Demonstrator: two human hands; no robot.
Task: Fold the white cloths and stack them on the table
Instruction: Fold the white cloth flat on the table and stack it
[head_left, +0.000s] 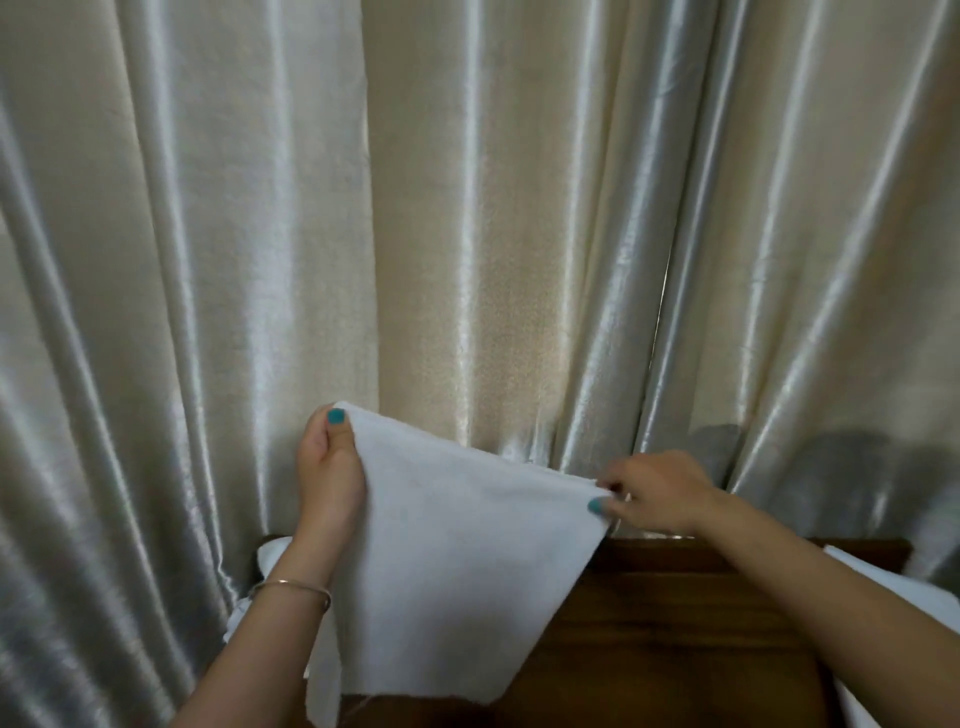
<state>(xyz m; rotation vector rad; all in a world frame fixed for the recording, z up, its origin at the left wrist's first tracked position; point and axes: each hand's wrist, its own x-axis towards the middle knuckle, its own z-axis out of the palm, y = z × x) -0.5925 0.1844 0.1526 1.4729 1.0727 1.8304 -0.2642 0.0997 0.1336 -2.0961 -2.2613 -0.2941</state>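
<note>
Shiny cream curtains (467, 208) are filling basically the whole background, hanging right behind a dark wooden table (675, 623). I'm holding a white cloth (447, 545) up in the air over the table's back-left part, so it's draping down toward the near edge. My left hand (330, 467) is pinching the top left corner, thumb on the front. My right hand (657, 491) is pinching the opposite top corner, fingers clamped on the hem. More white cloths are lying at the table's left edge (270, 558) and right edge (852, 571), partly hidden by my arms.
</note>
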